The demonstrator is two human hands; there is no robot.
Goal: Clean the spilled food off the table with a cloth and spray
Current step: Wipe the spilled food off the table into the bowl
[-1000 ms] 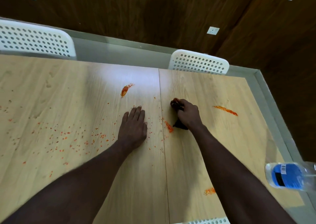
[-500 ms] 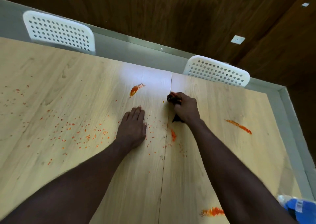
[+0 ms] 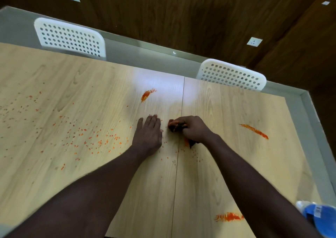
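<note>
– Where the right hand (image 3: 195, 128) curls its fingers, what's in them?
– Dark cloth (image 3: 177, 126), bunched. Fingers clamped round it, and the part past the knuckles is stained orange. It's pressed on the table (image 3: 227, 165) just right of the seam (image 3: 175, 183), with a dark corner poking out under the wrist.
– Left hand (image 3: 148, 134)?
– Palm down on the wood, fingers straight and together, thumb slightly off. Just left of the seam, beside the cloth, not touching it.
– Spill?
– Small smear (image 3: 186, 141) touching the cloth's near corner, just right of the seam. Short streak (image 3: 148, 94) left of the seam, beyond both hands. Long streak (image 3: 254, 131) well right of the seam. Broad smear (image 3: 228, 216) right of the seam near the table's front edge, partly hidden by the right forearm. Crumbs (image 3: 91, 139) scattered widely left of the seam, a few along it.
– Spray?
– Clear bottle (image 3: 320, 217) with a blue label, far right of the seam, cut off by the frame. Can't tell what it rests on.
– Anything else?
– First chair (image 3: 70, 37), white and perforated, beyond the far edge, left of the seam. Second chair (image 3: 231, 75), same kind, right of it.
</note>
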